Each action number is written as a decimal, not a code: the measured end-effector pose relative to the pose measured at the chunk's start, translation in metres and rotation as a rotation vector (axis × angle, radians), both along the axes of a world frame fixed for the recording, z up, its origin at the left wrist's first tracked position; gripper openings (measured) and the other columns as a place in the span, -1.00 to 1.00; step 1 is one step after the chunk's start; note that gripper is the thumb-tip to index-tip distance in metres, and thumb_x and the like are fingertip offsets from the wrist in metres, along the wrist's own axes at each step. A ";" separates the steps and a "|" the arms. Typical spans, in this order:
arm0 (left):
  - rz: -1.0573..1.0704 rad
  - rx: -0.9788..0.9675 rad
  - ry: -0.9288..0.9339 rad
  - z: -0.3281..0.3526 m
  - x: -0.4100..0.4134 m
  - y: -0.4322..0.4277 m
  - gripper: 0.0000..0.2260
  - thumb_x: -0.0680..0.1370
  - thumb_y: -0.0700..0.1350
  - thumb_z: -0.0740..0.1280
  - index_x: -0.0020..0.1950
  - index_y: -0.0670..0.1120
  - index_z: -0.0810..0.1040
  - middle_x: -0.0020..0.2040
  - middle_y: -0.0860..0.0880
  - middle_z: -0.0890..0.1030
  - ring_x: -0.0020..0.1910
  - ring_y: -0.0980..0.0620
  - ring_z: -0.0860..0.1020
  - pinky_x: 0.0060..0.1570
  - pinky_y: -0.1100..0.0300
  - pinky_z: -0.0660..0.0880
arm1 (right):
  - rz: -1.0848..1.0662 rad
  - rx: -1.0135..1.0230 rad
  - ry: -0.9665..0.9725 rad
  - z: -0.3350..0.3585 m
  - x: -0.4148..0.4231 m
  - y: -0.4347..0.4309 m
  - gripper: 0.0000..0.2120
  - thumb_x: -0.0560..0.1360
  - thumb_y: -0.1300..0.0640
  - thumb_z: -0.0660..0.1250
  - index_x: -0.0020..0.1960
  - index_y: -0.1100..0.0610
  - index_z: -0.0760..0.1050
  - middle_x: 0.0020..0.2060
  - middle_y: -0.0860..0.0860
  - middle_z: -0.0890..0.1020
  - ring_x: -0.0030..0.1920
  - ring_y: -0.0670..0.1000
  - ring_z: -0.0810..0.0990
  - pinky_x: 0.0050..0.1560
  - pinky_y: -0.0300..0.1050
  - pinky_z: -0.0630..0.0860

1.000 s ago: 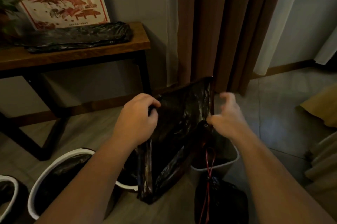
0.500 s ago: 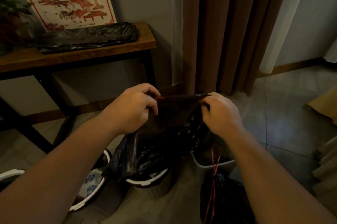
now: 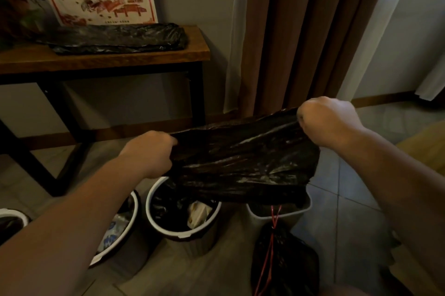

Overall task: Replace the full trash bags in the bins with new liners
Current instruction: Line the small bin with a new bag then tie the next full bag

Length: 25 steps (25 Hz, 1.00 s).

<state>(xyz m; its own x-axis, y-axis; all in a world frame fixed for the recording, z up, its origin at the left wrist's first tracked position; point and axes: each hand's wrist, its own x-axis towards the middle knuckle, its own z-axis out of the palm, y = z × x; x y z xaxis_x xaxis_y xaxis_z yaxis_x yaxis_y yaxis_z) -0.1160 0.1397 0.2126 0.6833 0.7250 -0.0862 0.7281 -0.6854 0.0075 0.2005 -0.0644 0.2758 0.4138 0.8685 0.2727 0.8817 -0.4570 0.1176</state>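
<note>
A black plastic liner [image 3: 243, 163] is stretched wide between my two hands, above the bins. My left hand [image 3: 149, 153] grips its left edge and my right hand [image 3: 327, 122] grips its right edge, held higher. Under the liner's right half stands a white rectangular bin [image 3: 279, 214], mostly hidden by it. A round white-rimmed bin [image 3: 180, 235] in the middle holds a black bag with paper rubbish. In front of the rectangular bin lies a full black bag [image 3: 284, 259] tied with a red drawstring.
Two more white-rimmed bins sit on the floor at left, one [image 3: 115, 245] with printed rubbish, one [image 3: 9, 218] at the frame edge. A wooden side table [image 3: 108, 61] carries folded black liners [image 3: 115, 38] and a poster. Brown curtains [image 3: 301, 31] hang behind.
My hands have pulled apart, spreading the liner from a bunched hold into a wide sheet. My right hand rose and moved right. The view tilted down toward the bins.
</note>
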 end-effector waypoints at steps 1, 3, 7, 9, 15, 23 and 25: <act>0.024 -0.059 -0.088 0.005 0.005 -0.002 -0.73 0.51 -0.13 0.37 0.18 0.11 0.67 -0.03 0.06 0.61 -0.09 0.03 0.57 -0.19 0.06 0.59 | -0.016 0.025 -0.019 0.002 0.002 -0.002 -0.82 0.60 0.16 0.38 -0.18 0.00 0.57 -0.22 -0.03 0.61 -0.24 0.03 0.60 -0.22 -0.03 0.60; 0.104 -0.100 -0.304 0.015 0.017 -0.007 -0.86 0.56 -0.03 0.38 0.04 0.08 0.73 -0.14 0.07 0.67 -0.20 0.06 0.61 -0.25 0.12 0.59 | -0.049 0.163 0.001 0.003 0.003 -0.004 -0.86 0.57 0.10 0.38 -0.17 0.06 0.61 -0.30 -0.01 0.58 -0.28 0.09 0.59 -0.22 0.00 0.60; 0.068 0.177 -0.473 0.021 0.030 -0.029 -0.91 0.53 -0.10 0.48 -0.17 0.04 0.65 -0.14 -0.02 0.66 -0.08 -0.12 0.65 -0.17 0.06 0.55 | 0.033 0.415 -0.006 -0.010 0.001 -0.013 -0.81 0.59 0.04 0.29 -0.04 0.04 0.68 -0.23 -0.01 0.59 -0.30 0.05 0.52 -0.24 -0.08 0.41; -0.083 0.258 -0.351 0.020 0.032 -0.040 -0.85 0.52 -0.22 0.44 -0.09 0.05 0.68 0.01 -0.02 0.60 0.05 -0.15 0.62 -0.14 0.00 0.56 | 0.098 0.369 -0.034 -0.021 0.001 -0.021 -0.80 0.61 0.03 0.29 0.07 -0.01 0.69 -0.17 -0.01 0.66 -0.28 0.03 0.56 -0.25 -0.10 0.42; -0.113 0.257 0.034 -0.005 0.034 -0.055 -0.72 0.55 -0.11 0.44 0.24 0.07 0.57 0.07 0.02 0.23 -0.26 0.01 0.42 -0.32 0.08 0.44 | -0.062 0.288 -0.070 -0.053 -0.002 -0.038 -0.81 0.64 -0.08 0.32 -0.14 -0.08 0.53 -0.44 -0.18 0.41 -0.48 -0.10 0.40 -0.45 -0.26 0.20; 0.114 0.214 0.057 -0.032 0.032 -0.056 -0.71 0.54 0.20 0.46 0.11 0.03 0.60 0.17 -0.04 0.35 -0.19 -0.05 0.48 -0.29 0.04 0.41 | 0.176 -0.292 0.228 -0.095 -0.013 -0.047 -0.83 0.58 0.10 0.33 -0.03 -0.16 0.61 0.29 -0.19 0.32 0.01 -0.01 0.53 0.00 -0.10 0.60; 0.113 0.280 -0.002 -0.038 0.032 -0.060 -0.82 0.61 0.09 0.37 0.04 0.00 0.63 -0.07 0.00 0.47 -0.25 -0.06 0.51 -0.32 0.05 0.37 | 0.052 -0.176 0.199 -0.107 -0.015 -0.043 -0.84 0.62 0.04 0.23 -0.03 -0.08 0.58 0.02 -0.09 0.56 -0.17 -0.01 0.51 -0.19 -0.11 0.49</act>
<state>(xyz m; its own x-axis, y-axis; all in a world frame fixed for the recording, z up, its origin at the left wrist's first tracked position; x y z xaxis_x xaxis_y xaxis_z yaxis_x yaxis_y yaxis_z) -0.0840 0.0801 0.1742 0.5966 0.7920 0.1295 0.8003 -0.5753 -0.1688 0.1852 -0.1070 0.1683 0.3980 0.9168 0.0332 0.9170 -0.3986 0.0136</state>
